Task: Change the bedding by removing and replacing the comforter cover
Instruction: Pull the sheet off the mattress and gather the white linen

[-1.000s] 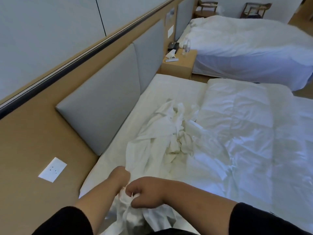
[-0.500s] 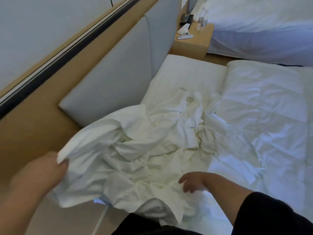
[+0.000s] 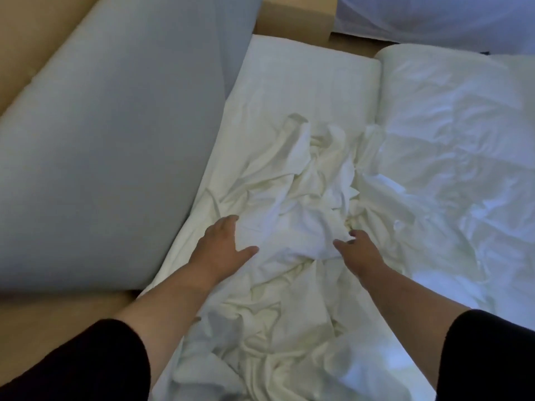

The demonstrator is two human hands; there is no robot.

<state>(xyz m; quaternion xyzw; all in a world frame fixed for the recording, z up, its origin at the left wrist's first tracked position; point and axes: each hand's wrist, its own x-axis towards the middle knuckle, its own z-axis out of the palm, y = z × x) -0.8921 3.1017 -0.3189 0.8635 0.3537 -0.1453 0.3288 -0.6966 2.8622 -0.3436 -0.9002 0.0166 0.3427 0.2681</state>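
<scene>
- The left hand (image 3: pixel 224 247) lies flat with fingers spread on the near-left edge of the crumpled comforter cover (image 3: pixel 301 215); it presses or touches the cloth and does not pinch it.
- The right hand (image 3: pixel 357 250) reaches in from the other side, fingers loosely parted at the near-right edge of the same heap. Whether its fingertips have caught a fold I cannot tell; no grip shows.
- The two hands stand apart, one on each flank of the bunch, with the raised lump of cloth between them.
- The cover lies straight ahead of both hands and also trails back toward the person. Its long axis runs away from the body, up the strip of bed (image 3: pixel 304 91) between headboard and comforter.
- Both hands are about equally near the heap; the left sits a little farther forward.
- The comforter (image 3: pixel 451 146) lies just to the right, touching the cover's right edge.
- The grey padded headboard (image 3: pixel 110 157) runs along the left, close beside the left hand.
- Judging from this, the coming move is to gather or spread the cover, and that turns on finding an edge or corner inside the tangle.
- A wooden nightstand (image 3: pixel 298 18) and a second bed (image 3: pixel 434 15) sit well beyond.
</scene>
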